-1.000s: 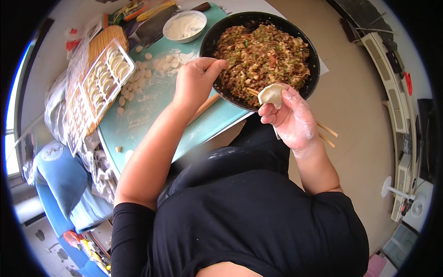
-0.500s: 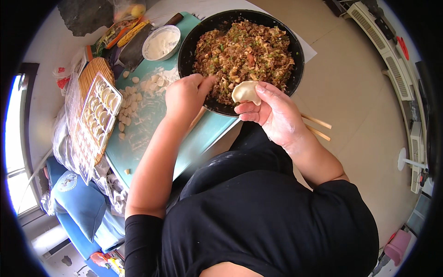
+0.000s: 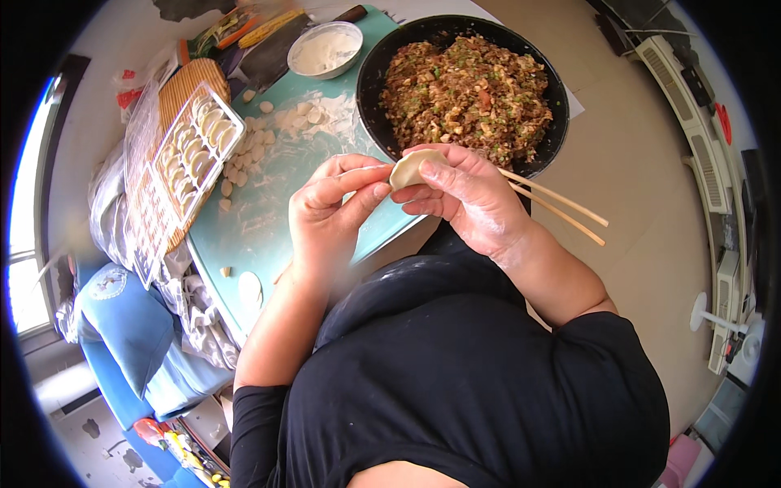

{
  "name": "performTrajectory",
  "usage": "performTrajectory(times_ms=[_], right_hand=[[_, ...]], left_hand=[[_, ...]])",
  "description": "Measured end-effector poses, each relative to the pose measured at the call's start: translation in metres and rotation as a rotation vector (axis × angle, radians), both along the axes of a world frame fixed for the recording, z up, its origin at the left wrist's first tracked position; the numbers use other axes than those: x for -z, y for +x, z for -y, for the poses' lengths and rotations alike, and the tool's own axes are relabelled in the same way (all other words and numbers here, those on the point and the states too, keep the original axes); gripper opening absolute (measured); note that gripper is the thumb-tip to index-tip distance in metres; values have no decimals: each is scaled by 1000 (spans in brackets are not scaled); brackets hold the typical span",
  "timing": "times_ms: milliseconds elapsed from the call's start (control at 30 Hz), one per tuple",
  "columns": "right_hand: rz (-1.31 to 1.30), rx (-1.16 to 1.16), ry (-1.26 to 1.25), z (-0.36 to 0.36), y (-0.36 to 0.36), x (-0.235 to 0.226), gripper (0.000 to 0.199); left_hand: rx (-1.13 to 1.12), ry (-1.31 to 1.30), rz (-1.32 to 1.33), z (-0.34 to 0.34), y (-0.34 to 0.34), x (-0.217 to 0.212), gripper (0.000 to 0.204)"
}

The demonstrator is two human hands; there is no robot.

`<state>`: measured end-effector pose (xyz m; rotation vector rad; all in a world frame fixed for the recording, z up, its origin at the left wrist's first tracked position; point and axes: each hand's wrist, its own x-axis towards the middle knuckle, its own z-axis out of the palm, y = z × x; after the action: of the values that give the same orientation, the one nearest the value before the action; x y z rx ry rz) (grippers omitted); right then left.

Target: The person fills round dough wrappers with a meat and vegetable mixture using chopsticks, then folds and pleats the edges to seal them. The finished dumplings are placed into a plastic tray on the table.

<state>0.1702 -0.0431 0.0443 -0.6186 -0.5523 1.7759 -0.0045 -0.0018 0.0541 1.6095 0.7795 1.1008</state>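
Note:
A pale, half-moon dumpling (image 3: 408,170) is held up in front of the pan's near edge. My right hand (image 3: 476,193) grips it between thumb and fingers, with flour on the palm. At its left edge, the thumb and forefinger of my left hand (image 3: 329,207) pinch the dough. Just beyond, the black pan (image 3: 368,122) is heaped with chopped filling (image 3: 468,98). A pair of chopsticks (image 3: 561,205) sticks out from its near right side. One flat dough wrapper (image 3: 250,287) lies on the green board, beside my left forearm.
The green board (image 3: 244,240) carries scattered dough pieces (image 3: 256,142) and loose flour. A bowl of flour (image 3: 325,50) and a cleaver (image 3: 272,61) are at the back. On the left, a tray of dumplings (image 3: 198,150) rests on a round woven mat (image 3: 191,81). A blue cushion (image 3: 126,313) lies lower left.
My left hand has come away from the pan's edge to pinch the dumpling's left side. The right hand has lowered slightly with the dumpling. The view has shifted, showing the wrapper by my left forearm.

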Motion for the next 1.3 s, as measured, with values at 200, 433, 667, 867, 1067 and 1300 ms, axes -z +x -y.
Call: performTrajectory(times_ms=[200, 433, 667, 867, 1067, 1300], right_hand=[[95, -72, -15, 2, -21, -3, 25], [106, -183, 8, 2, -45, 2, 26], [129, -300, -19, 1, -59, -6, 25], [263, -377, 0, 0, -71, -3, 32], [191, -313, -55, 2, -78, 1, 31], [205, -342, -12, 1, -80, -8, 22]], left_hand=[[-37, 140, -122, 11, -25, -2, 10], [-243, 604, -345, 20, -45, -2, 14], [-154, 204, -138, 30, -74, 2, 17], [-132, 335, -265, 31, -87, 2, 14], [-234, 425, -381, 39, -87, 4, 17], [-217, 314, -204, 39, -94, 8, 25]])
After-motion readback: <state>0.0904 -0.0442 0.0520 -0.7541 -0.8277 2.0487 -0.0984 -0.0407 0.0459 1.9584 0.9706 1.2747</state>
